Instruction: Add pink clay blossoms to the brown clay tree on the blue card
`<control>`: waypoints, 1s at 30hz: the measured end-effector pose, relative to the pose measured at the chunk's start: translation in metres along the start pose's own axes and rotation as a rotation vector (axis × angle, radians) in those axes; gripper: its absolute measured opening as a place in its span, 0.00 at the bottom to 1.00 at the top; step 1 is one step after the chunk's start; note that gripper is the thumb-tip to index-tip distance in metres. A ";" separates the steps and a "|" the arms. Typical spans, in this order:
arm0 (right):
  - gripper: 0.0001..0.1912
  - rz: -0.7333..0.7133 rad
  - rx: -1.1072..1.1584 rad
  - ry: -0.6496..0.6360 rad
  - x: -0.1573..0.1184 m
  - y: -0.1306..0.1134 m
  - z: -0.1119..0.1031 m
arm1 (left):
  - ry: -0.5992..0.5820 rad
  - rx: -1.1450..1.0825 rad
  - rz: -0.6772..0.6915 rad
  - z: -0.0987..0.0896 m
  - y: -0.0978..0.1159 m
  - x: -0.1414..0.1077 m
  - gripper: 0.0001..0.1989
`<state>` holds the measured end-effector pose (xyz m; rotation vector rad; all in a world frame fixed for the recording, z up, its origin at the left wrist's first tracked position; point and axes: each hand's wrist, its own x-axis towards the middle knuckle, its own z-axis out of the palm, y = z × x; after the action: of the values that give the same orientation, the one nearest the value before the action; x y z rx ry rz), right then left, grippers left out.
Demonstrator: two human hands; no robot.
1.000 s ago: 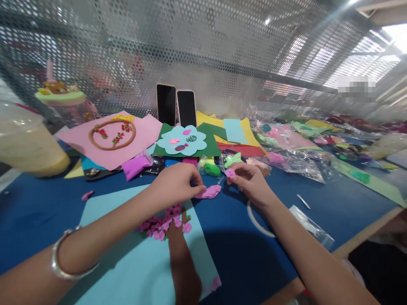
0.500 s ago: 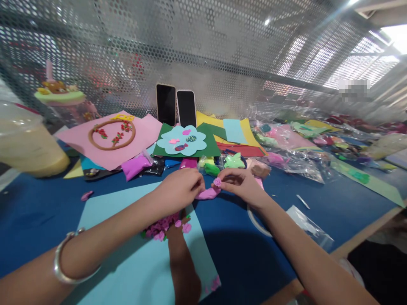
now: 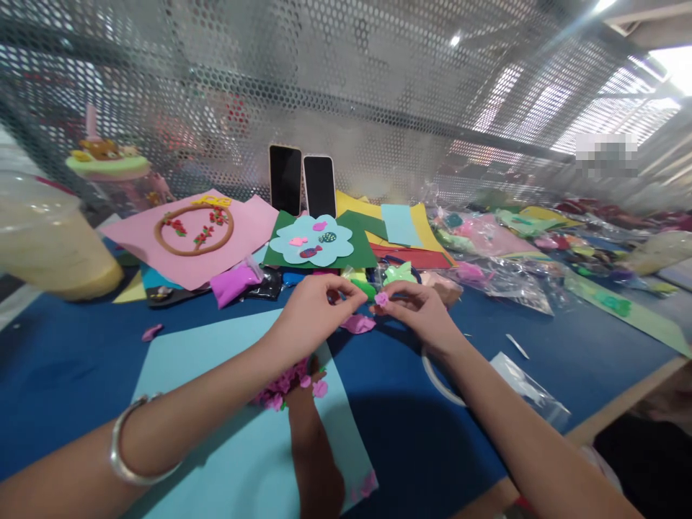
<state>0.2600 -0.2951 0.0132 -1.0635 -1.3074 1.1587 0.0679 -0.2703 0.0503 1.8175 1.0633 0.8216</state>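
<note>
Between the thumb and fingertips of my right hand is a small pink clay flower. My left hand is pinched close to it, thumb and forefinger together; whatever they hold is too small to make out. On the blue table just below both hands lies a flattened lump of pink clay. Under my left forearm is a light blue sheet bearing a brown clay tree trunk. Pink clay blossoms cluster at the trunk's top, partly hidden by my arm.
Behind my hands stand two phones against a perforated metal screen. A pink sheet with a brown clay ring lies at the left, beside a large plastic cup. Clay packets line the middle; a clear bag is at right.
My left hand has lifted off the pink clay lump and moved up and right toward the flower, its fingertips now pinched. The right hand, still holding the flower, has shifted slightly up and right.
</note>
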 end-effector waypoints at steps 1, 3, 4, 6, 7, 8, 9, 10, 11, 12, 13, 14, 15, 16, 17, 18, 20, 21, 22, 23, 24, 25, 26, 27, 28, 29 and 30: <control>0.09 -0.026 0.025 0.014 0.000 0.000 0.000 | -0.015 -0.104 -0.066 0.002 0.002 -0.001 0.10; 0.08 -0.073 0.056 0.038 0.000 -0.001 -0.001 | -0.044 -0.315 -0.191 0.006 0.007 -0.003 0.10; 0.08 -0.093 0.060 0.053 0.001 -0.001 -0.001 | -0.058 -0.409 -0.239 0.007 0.010 -0.004 0.10; 0.08 -0.127 0.052 0.079 0.001 0.000 -0.002 | -0.081 -0.554 -0.303 0.009 0.012 -0.007 0.09; 0.09 -0.141 0.047 0.087 0.001 0.000 -0.003 | -0.097 -0.606 -0.322 0.010 0.013 -0.008 0.09; 0.09 -0.153 0.043 0.088 0.001 0.000 -0.003 | -0.114 -0.648 -0.336 0.011 0.014 -0.009 0.09; 0.09 -0.163 0.040 0.084 0.001 0.000 -0.004 | -0.128 -0.680 -0.344 0.011 0.014 -0.010 0.10; 0.08 -0.173 0.037 0.079 0.001 0.000 -0.004 | -0.141 -0.704 -0.351 0.011 0.013 -0.011 0.11; 0.08 -0.183 0.034 0.076 0.001 0.000 -0.004 | -0.152 -0.723 -0.355 0.012 0.013 -0.012 0.12; 0.08 -0.193 0.032 0.074 0.001 0.000 -0.004 | -0.161 -0.736 -0.358 0.012 0.013 -0.012 0.14; 0.08 -0.203 0.029 0.073 0.001 0.000 -0.004 | -0.165 -0.743 -0.361 0.012 0.013 -0.013 0.15; 0.08 -0.213 0.021 0.072 0.001 0.000 -0.004 | -0.169 -0.749 -0.367 0.012 0.013 -0.013 0.16; 0.07 -0.227 0.009 0.072 0.001 0.001 -0.004 | -0.174 -0.755 -0.377 0.012 0.014 -0.013 0.17; 0.07 -0.244 -0.009 0.069 0.001 0.001 -0.004 | -0.181 -0.765 -0.388 0.011 0.014 -0.014 0.17; 0.07 -0.262 -0.033 0.066 0.001 0.001 -0.004 | -0.187 -0.779 -0.404 0.011 0.015 -0.014 0.17; 0.06 -0.283 -0.060 0.065 0.001 0.000 -0.004 | -0.194 -0.800 -0.422 0.011 0.017 -0.015 0.17; 0.05 -0.325 -0.108 0.067 0.000 0.000 -0.004 | -0.205 -0.851 -0.458 0.010 0.019 -0.016 0.17; 0.05 -0.341 -0.127 0.073 0.000 -0.001 -0.004 | -0.207 -0.875 -0.471 0.010 0.021 -0.016 0.17; 0.05 -0.353 -0.140 0.080 0.000 -0.001 -0.004 | -0.209 -0.895 -0.481 0.010 0.022 -0.017 0.17; 0.05 -0.362 -0.147 0.087 0.000 -0.001 -0.004 | -0.211 -0.910 -0.487 0.010 0.023 -0.017 0.17; 0.05 -0.368 -0.152 0.091 0.000 -0.001 -0.004 | -0.209 -0.920 -0.488 0.010 0.023 -0.018 0.17; 0.05 -0.370 -0.155 0.092 0.000 -0.001 -0.004 | -0.206 -0.925 -0.485 0.010 0.023 -0.018 0.16; 0.05 -0.370 -0.157 0.090 0.000 -0.001 -0.005 | -0.201 -0.926 -0.479 0.011 0.023 -0.018 0.16; 0.05 -0.366 -0.158 0.089 0.000 -0.001 -0.005 | -0.194 -0.923 -0.473 0.011 0.023 -0.018 0.16; 0.05 -0.361 -0.157 0.089 0.000 -0.001 -0.005 | -0.186 -0.918 -0.465 0.012 0.023 -0.018 0.16; 0.05 -0.354 -0.155 0.089 0.000 0.000 -0.005 | -0.178 -0.911 -0.458 0.012 0.022 -0.018 0.16; 0.05 -0.346 -0.152 0.089 0.000 0.000 -0.005 | -0.170 -0.902 -0.452 0.013 0.021 -0.018 0.16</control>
<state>0.2650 -0.2947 0.0136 -0.9383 -1.4582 0.7556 0.0785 -0.2965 0.0619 0.8279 0.7573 0.6861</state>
